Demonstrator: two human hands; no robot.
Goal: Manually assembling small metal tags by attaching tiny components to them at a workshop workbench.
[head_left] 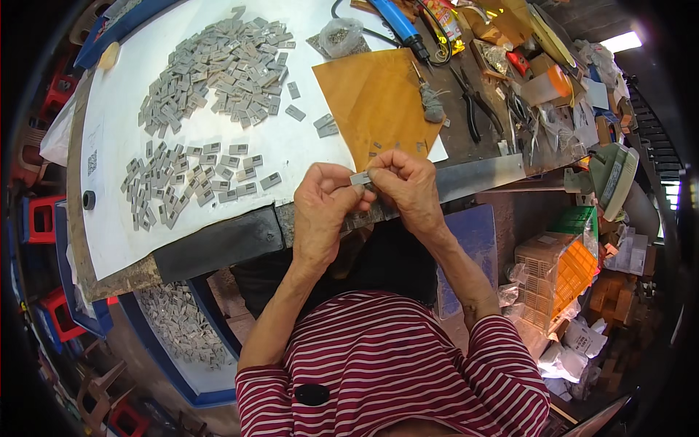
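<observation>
Close to the table's front edge, my two hands meet over a small flat grey rectangular piece. My left hand pinches its left end between thumb and fingers. With fingertips closed at its other end, my right hand also grips it. Just beyond the hands lies a brown sheet with a few tiny grey bits on it. A large heap of similar grey pieces covers the white sheet at the far left. Nearer, a looser group of grey pieces lies spread out.
Black-handled pliers, a blue pen-shaped power tool and a plastic bag of small parts lie at the back and right. A blue tray of grey pieces stands below left. An orange crate sits at the right.
</observation>
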